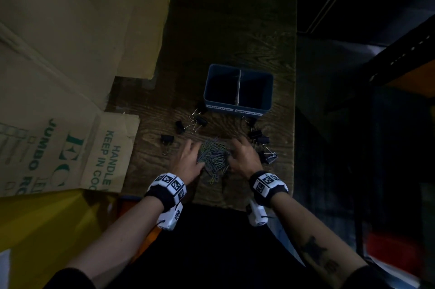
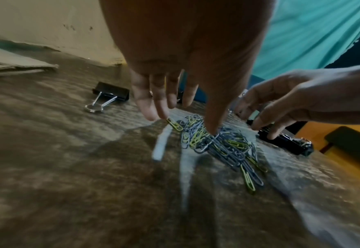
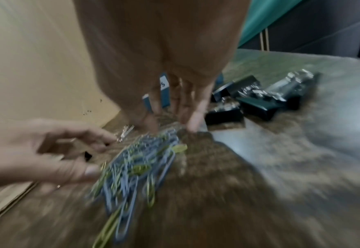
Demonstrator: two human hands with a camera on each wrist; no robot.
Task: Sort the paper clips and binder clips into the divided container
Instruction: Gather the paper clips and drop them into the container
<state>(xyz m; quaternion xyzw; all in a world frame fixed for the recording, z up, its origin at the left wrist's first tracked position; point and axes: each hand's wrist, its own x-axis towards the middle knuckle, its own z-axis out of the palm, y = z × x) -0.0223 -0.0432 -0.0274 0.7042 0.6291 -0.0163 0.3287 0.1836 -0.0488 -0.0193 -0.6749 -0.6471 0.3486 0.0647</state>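
A heap of grey and yellow-green paper clips lies on the wooden table between my two hands. My left hand is on the heap's left side, fingers spread and pointing down, fingertips at the clips. On the right side my right hand stands the same way, fingers straight. Neither hand grips anything that I can see. Black binder clips lie scattered left and right. The blue divided container, two labelled compartments, stands behind the heap.
Cardboard boxes crowd the table's left side, one printed flap lying near the left binder clips. The table's right edge runs just past the right-hand binder clips; its near edge is under my wrists.
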